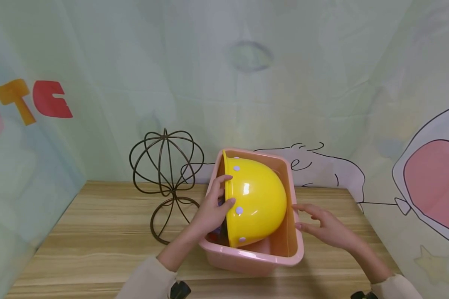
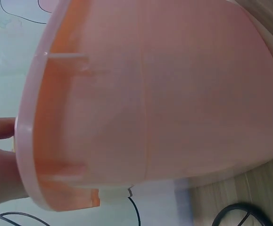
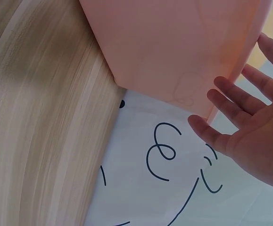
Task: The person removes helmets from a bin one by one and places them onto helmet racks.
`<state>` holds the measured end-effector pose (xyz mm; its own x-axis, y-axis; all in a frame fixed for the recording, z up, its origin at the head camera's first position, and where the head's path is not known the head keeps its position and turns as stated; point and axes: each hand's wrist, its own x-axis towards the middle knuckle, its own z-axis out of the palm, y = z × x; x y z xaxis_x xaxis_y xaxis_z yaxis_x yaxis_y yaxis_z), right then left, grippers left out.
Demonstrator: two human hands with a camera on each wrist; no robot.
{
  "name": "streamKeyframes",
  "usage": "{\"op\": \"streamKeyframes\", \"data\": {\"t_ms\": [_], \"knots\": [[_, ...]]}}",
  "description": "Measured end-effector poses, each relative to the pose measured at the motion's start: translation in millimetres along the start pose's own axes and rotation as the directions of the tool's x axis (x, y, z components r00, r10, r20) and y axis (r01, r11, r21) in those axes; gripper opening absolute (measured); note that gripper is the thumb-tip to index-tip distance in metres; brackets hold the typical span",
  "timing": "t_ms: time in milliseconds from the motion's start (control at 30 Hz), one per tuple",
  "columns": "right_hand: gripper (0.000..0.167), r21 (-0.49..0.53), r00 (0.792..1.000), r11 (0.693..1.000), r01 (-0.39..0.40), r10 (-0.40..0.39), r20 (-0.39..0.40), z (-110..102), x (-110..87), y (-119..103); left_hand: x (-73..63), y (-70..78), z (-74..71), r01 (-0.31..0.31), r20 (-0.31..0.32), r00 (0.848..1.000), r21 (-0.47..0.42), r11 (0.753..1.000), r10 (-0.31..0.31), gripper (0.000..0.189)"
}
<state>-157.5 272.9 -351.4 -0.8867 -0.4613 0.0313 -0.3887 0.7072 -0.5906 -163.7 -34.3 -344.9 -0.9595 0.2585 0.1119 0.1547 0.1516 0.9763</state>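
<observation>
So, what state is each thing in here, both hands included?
Pink plastic rectangular tub: upright, open-topped.
Glossy yellow domed helmet: tipped on its side inside the tub.
Dark wire stand with globe-shaped top: upright on the wood-grain tabletop.
Blue-and-red contents by the helmet's opening: mostly hidden, state unclear.
Left hand: finger and thumb at the helmet's brim; grip unclear.
Right hand: fingers extended at the tub's rim.

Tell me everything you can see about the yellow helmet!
The yellow helmet is a smooth, shiny dome that looks like hard plastic. Pale round studs dot it near its thin rim. It lies tipped on its side in the pink tub, its opening facing left, so its inside is hidden. The left hand touches its rim side.
</observation>
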Motion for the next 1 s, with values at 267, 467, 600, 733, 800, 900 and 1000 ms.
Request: {"op": "streamKeyframes", "data": {"t_ms": [267,467,600,733,800,900,1000], "knots": [[0.050,0.009,1.000,1.000,-0.021,0.021,0.004,0.5,0.6,0.0,0.3,4.9,0.0,0.069,-0.001,0.998,-0.082,0.994,-0.069,0.051],[0.050,0.018,0.999,0.999,-0.034,0.034,0.003,1.1,1.3,0.2,1.1,7.1,1.9,0.096,-0.028,0.995,-0.130,0.987,-0.100,0.051],[0.050,0.014,0.999,0.999,-0.043,0.043,0.005,1.1,1.1,0.2,2.3,7.1,3.4,0.113,-0.046,0.991,-0.158,0.981,-0.122,0.051],[0.050,0.016,0.999,0.999,-0.044,0.044,0.007,0.7,0.9,-0.3,3.2,7.0,4.2,0.125,-0.066,0.988,-0.175,0.977,-0.138,0.051],[0.050,0.021,0.999,0.999,-0.032,0.031,0.003,0.7,1.0,-0.4,3.5,7.4,4.0,0.123,-0.076,0.987,-0.186,0.975,-0.139,0.051],[0.049,0.022,1.000,1.000,-0.015,0.015,0.000,0.5,1.3,-0.3,3.4,8.4,3.7,0.116,-0.084,0.987,-0.207,0.971,-0.136,0.050],[0.049,0.022,1.000,1.000,-0.012,0.012,-0.001,0.5,1.5,0.4,4.2,8.9,4.0,0.115,-0.088,0.987,-0.217,0.969,-0.137,0.050]]}}
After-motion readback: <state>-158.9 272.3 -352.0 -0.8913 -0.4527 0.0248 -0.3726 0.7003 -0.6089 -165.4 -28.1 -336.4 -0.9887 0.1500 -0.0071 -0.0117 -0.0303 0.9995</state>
